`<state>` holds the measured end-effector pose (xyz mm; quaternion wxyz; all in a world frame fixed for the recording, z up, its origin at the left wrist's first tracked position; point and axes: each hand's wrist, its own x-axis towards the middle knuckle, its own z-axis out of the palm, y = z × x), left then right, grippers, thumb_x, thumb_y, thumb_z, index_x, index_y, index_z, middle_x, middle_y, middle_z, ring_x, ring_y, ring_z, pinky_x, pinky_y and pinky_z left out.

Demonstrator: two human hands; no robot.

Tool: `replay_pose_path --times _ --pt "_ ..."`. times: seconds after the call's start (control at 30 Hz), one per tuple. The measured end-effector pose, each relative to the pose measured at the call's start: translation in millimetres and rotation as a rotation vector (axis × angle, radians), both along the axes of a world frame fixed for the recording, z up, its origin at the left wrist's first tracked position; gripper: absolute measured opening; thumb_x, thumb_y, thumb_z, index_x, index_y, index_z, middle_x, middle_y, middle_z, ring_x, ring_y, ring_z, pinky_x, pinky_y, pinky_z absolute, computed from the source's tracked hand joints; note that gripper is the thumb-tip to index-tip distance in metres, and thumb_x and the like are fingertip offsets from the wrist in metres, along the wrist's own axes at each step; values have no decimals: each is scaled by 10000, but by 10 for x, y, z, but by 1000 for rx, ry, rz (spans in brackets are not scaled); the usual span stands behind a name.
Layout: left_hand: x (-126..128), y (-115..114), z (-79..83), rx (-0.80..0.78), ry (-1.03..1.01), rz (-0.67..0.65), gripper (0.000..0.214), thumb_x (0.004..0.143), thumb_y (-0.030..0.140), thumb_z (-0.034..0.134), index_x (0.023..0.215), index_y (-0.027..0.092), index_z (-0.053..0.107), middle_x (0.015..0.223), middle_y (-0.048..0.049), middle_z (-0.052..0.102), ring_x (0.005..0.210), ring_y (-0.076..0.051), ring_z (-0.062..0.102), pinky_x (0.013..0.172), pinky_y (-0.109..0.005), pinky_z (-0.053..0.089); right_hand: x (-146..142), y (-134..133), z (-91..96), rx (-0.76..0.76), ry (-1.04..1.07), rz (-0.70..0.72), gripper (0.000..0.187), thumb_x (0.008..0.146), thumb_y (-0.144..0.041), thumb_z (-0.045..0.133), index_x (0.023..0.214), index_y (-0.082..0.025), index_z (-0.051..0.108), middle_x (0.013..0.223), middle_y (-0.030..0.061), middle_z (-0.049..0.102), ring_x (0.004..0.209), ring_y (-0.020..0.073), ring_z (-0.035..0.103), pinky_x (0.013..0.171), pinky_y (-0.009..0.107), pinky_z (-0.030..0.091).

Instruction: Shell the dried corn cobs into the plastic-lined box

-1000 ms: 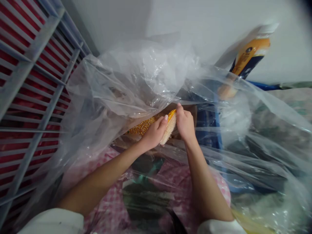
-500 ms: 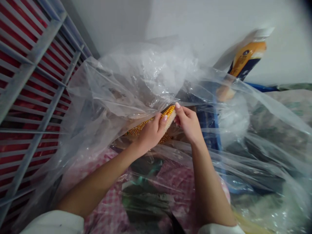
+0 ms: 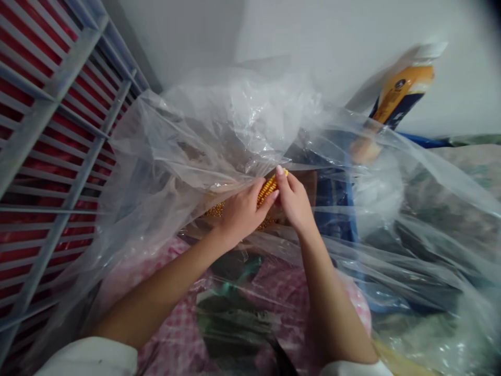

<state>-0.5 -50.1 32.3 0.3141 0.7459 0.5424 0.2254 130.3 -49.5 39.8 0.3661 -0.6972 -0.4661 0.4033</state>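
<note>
1. We see both bare forearms reach forward from white sleeves. The hands meet mid-view at the mouth of a clear plastic bag.
2. The left hand curls around the lower part of a corn cob, its fingers closed on the cob and its thumb lying along the kernels.
3. The right hand grips the cob's upper end, with the thumb pressed at the tip and the other fingers folded beneath.
4. The cob sits tilted between the two hands, just above a heap of loose kernels inside the bag.
5. Beneath the forearms, a pink checked cloth shows through the plastic.
6. A grey metal grille backed with red stands on the left. A white wall rises behind, and an orange and dark blue carton leans at the upper right.
</note>
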Motion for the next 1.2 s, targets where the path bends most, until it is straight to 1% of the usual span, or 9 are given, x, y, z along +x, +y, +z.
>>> replay_pose_path --times 0.17,0.4,0.73,0.8,0.93,1.0,1.07,1.13,1.2 --pt "62 -6 -60 -173 -172 7 509 900 506 152 907 179 542 812 -60 637 748 -174 595 638 -271 422 -113 -21 -65 10 -5 -43 528 825 -632 249 766 -190 532 694 28 552 666 151 496 619 274 358" --pt "136 -131 -125 -140 -24 19 514 911 454 110 874 149 522 765 -104 624 707 -201 595 625 -303 425 -278 -52 -49 -106 -220 -225 616 852 -606 108 604 -196 497 621 52 551 572 152 473 572 282 303" --pt "156 -146 -237 -198 -252 131 515 898 492 136 866 176 542 807 -92 642 778 -194 604 690 -311 465 -293 -3 -181 31 -102 -242 540 840 -589 263 487 -189 341 473 -17 404 476 91 345 492 249 241" --pt "168 -126 -255 -298 -348 172 544 884 528 145 869 173 557 761 -86 640 729 -191 611 658 -309 482 -291 7 -256 48 -46 -246 526 828 -597 290 494 -193 331 471 -26 382 471 86 330 479 244 241" --pt "180 -64 -277 -688 -547 264 665 825 646 126 778 159 576 515 -40 545 415 -149 520 429 -281 453 -228 62 -416 69 183 -285 494 816 -600 308 531 -200 353 484 -35 382 455 83 335 457 231 269" --pt "166 -19 -295 -725 -594 269 649 811 664 182 811 155 584 527 -37 549 402 -144 512 413 -277 453 -152 99 -436 26 248 -250 489 805 -605 326 556 -193 408 507 -28 426 464 87 369 468 228 298" --pt "143 33 -308 -678 -617 259 621 823 642 211 882 155 592 638 -65 615 516 -164 582 499 -289 497 -73 110 -385 -11 218 -257 503 807 -613 305 626 -181 487 569 -1 504 506 104 438 506 234 339" --pt "122 86 -303 -581 -630 267 592 851 595 206 963 159 590 840 -100 664 766 -193 635 703 -313 522 -35 74 -282 14 77 -308 547 821 -622 240 757 -174 548 680 39 579 599 135 513 565 250 372" --pt "114 121 -276 -466 -628 297 553 880 533 194 1045 163 571 1040 -109 640 1036 -196 571 921 -336 440 -74 -6 -171 45 -105 -282 591 830 -629 180 918 -187 561 794 70 613 693 166 553 618 272 379"
